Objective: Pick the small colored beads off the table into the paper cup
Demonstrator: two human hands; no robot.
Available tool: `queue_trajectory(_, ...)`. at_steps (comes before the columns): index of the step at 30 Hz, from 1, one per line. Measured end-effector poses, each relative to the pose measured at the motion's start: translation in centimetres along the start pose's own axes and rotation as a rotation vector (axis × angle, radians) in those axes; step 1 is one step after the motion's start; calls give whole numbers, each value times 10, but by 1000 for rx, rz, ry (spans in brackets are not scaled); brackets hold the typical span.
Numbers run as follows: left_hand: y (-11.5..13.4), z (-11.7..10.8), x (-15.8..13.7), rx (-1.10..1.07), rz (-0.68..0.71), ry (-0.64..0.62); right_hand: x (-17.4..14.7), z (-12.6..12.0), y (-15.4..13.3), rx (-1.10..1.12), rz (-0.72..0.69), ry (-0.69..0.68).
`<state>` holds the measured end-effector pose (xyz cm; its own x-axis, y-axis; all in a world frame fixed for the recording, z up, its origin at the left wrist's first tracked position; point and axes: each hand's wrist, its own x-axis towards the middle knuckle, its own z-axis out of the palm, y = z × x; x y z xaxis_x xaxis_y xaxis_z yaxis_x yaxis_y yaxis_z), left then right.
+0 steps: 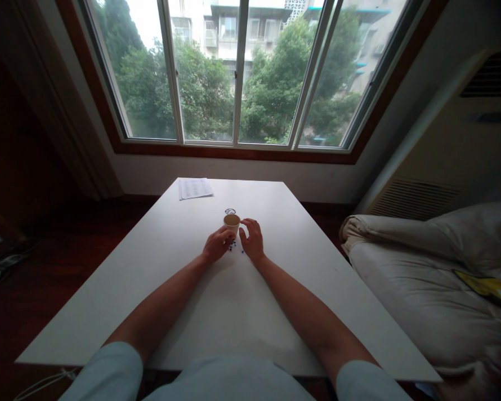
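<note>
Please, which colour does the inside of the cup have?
The inside of the cup looks light brown, best seen in the head view.

Cup [231, 221] upright on table [234, 312]. Person's left hand [217, 244] at cup's near-left, fingers bunched; right hand [254, 240] just right of cup, fingers curved, contact unclear. Blue pieces [230, 248] nearside of cup; papers [195, 188] beyond, left.

Paper sheets [195, 189]: overlapping, far left corner of white desk [300, 245].
Window [236, 100]: four panes, brown surround; trees [275, 83] and building [217, 50] outside.
Padded seat [413, 278]: pale, right of desk.
Curtain [67, 122]: left of window.
Floor [96, 228]: dark, reddish brown.
</note>
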<state>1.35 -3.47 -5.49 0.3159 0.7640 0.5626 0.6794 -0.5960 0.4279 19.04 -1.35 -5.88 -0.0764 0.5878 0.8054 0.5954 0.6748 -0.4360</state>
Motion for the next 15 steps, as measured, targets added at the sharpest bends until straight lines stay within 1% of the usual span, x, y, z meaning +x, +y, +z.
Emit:
queue_trajectory(6,3,-2,0,-32,-35,96,-2,1,-1,-18,-40,-34)
queue_trajectory(12,4,-2,0,-60,-30,136,-3,1,-4,-20,-65,-100)
queue_trajectory(15,4,-2,-1,-42,-32,143,-3,1,-3,4,-59,-99)
